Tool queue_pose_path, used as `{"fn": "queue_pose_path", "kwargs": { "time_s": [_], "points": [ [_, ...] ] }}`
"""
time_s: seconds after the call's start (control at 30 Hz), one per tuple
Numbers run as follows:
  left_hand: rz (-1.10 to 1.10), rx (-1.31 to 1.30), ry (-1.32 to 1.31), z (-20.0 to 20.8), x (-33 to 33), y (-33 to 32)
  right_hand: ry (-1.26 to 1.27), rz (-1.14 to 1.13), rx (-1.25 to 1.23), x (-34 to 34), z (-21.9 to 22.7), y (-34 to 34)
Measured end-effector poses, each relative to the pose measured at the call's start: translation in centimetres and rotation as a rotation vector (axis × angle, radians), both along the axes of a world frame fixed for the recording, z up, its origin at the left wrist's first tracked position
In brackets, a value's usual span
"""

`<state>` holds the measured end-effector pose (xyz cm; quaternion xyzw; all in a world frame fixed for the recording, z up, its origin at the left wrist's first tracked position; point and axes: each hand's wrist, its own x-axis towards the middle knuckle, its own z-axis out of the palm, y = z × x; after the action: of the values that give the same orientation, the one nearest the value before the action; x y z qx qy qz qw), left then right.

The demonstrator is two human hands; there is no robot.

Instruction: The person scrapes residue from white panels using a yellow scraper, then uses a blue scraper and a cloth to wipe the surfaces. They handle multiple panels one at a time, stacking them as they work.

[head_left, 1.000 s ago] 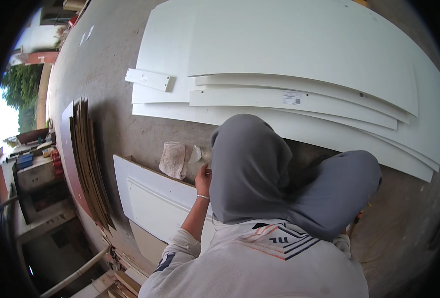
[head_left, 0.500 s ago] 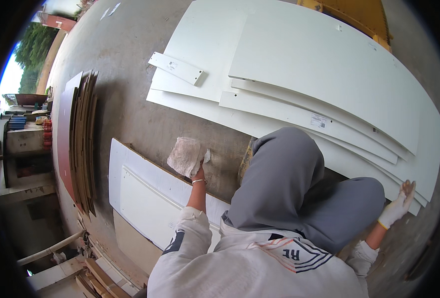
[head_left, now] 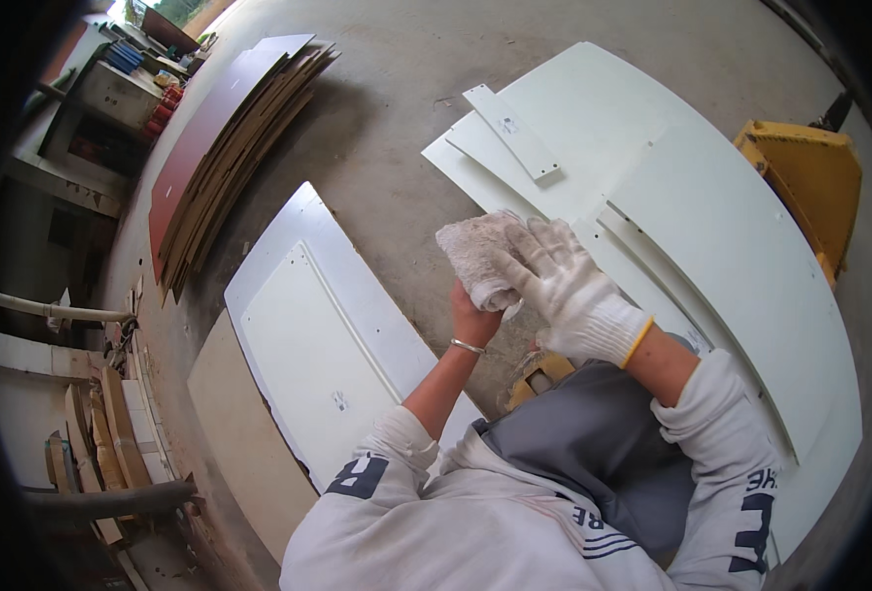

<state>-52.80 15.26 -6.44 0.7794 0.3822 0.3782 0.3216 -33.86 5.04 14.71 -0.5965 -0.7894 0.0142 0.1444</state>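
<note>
A folded, off-white rag (head_left: 470, 251) is in my left hand (head_left: 477, 320), whose fingers are mostly hidden under it. My right hand (head_left: 582, 300) wears a white knit glove with a yellow cuff edge. Its fingers are stretched out and apart, with the tips against the right side of the rag. Both hands are raised in front of me, above the gap between two lots of panels. To the right lies a stack of white panels (head_left: 751, 246), with a short white strip (head_left: 510, 130) on top. On the left, a smaller white panel (head_left: 308, 325) rests on a larger pale board (head_left: 303, 222).
Beyond the left boards stands a pile of brown boards (head_left: 249, 158) topped by a reddish sheet. A yellow metal piece of equipment (head_left: 810, 182) stands at the far right. Scrap wood strips (head_left: 116, 424) and a grey pipe (head_left: 111, 499) are along the left side.
My right hand has left the edge of the right panel stack and come over to the rag. My left hand still holds the rag, now higher. The view has turned.
</note>
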Motion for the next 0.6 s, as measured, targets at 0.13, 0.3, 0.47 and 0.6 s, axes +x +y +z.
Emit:
{"fn": "queue_pose_path", "kwargs": {
  "time_s": [0.13,0.3,0.47,0.6],
  "points": [
    [0.076,-0.227,0.008,9.3,1.8,-1.4,0.524,-0.179,0.063,-0.8,-2.5,4.4],
    [0.025,-0.016,0.618,15.5,3.3,0.0,2.115,-0.479,-0.442,6.8,-7.7,4.5],
    [-0.073,0.409,0.813,18.8,1.8,5.4,2.478,-0.466,-0.28,5.7,-4.1,3.4],
    [-0.149,0.617,0.885,22.8,5.0,7.3,2.504,-0.339,-0.292,7.7,-6.0,2.8]
  ]
}}
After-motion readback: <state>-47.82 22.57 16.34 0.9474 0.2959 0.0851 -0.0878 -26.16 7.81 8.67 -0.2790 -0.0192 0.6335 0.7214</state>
